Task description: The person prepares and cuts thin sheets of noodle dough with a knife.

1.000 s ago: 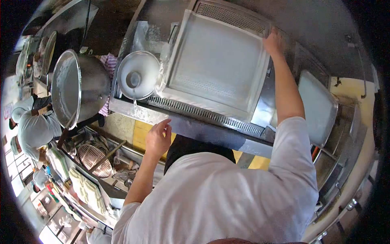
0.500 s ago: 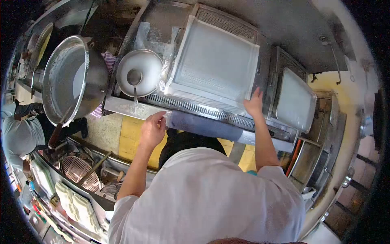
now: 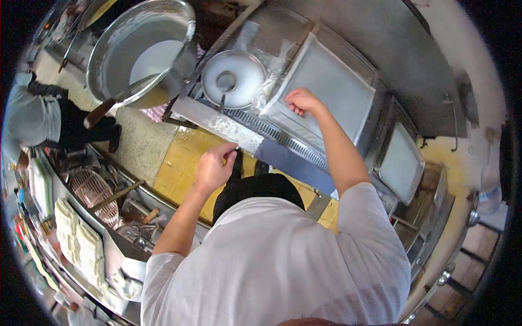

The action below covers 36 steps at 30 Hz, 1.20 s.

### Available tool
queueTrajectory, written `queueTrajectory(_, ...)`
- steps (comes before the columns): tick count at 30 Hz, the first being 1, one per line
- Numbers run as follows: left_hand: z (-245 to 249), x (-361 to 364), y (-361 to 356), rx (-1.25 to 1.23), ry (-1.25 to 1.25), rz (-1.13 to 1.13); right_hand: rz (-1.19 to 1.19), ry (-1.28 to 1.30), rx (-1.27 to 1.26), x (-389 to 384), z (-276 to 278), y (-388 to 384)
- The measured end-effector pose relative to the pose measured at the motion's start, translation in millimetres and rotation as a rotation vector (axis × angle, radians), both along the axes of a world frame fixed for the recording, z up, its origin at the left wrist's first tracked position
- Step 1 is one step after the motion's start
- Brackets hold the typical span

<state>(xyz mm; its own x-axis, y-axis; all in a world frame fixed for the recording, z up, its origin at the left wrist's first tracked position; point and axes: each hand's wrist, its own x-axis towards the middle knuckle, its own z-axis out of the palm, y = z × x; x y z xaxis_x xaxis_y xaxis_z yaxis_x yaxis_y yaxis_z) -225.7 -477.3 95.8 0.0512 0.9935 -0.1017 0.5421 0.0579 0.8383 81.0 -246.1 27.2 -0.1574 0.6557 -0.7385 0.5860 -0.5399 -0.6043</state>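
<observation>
My left hand (image 3: pixel 213 169) is held just off the counter's front edge, thumb and index finger brought close together; whatever is between them is too small to name. Above the near left part of a flat white tray (image 3: pixel 331 81), my right hand (image 3: pixel 302 102) has its fingers curled in, and nothing shows clearly in it. A blue-grey cloth (image 3: pixel 288 162) lies along the front edge between my arms. Left of the tray is a round pan of white liquid (image 3: pixel 247 81) with a ladle (image 3: pixel 225 81) resting in it.
A large metal pot (image 3: pixel 117 60) with pale liquid and a wooden-handled tool (image 3: pixel 100 113) stands at upper left. Another person (image 3: pixel 41 117) is at far left. A second tray (image 3: pixel 401 163) sits at right. Strainers (image 3: pixel 95 195) and folded white cloths (image 3: pixel 81 239) are at lower left.
The view has turned, shifting the counter rightward. My right hand has moved from the tray's right corner to its left part, and its fingers have curled. My left hand has come away from the cloth.
</observation>
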Motion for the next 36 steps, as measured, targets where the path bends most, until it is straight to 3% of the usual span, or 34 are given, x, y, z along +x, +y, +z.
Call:
queueTrajectory(6,-9,-1,-31,-0.027,-0.001,0.134,0.123,-0.092,0.04,30,-5,-11)
queueTrajectory(12,-5,32,-37,-0.035,0.019,0.105,0.619,-0.737,0.496,179,-17,-92)
queueTrajectory(14,-1,47,-32,-0.063,0.076,0.048,0.446,-0.808,0.388,207,14,-131)
queueTrajectory(17,7,74,-23,0.007,0.097,-0.026,0.19,-0.607,0.539,257,13,-176)
queueTrajectory(19,12,91,-18,0.002,0.111,-0.062,-0.223,-0.484,0.619,286,24,-195)
queueTrajectory(21,17,106,-17,-0.011,0.127,-0.087,-0.397,-0.659,0.679,342,17,-206)
queueTrajectory(23,21,117,-18,0.024,0.17,-0.162,-0.441,-1.01,0.705,381,29,-226)
queueTrajectory(26,19,129,-25,-0.005,0.15,-0.193,-0.321,-1.099,0.48,481,-37,-257)
queueTrajectory(29,26,133,-32,-0.029,0.206,-0.224,-0.291,-1.142,0.28,474,-32,-268)
queueTrajectory(32,23,124,-39,-0.023,0.207,-0.211,-0.378,-1.178,0.376,395,45,-254)
queueTrajectory(35,25,112,-41,-0.02,0.217,-0.191,-0.304,-1.166,0.612,346,58,-229)
queueTrajectory(36,24,105,-40,-0.009,0.216,-0.157,-0.325,-1.013,0.771,329,47,-216)
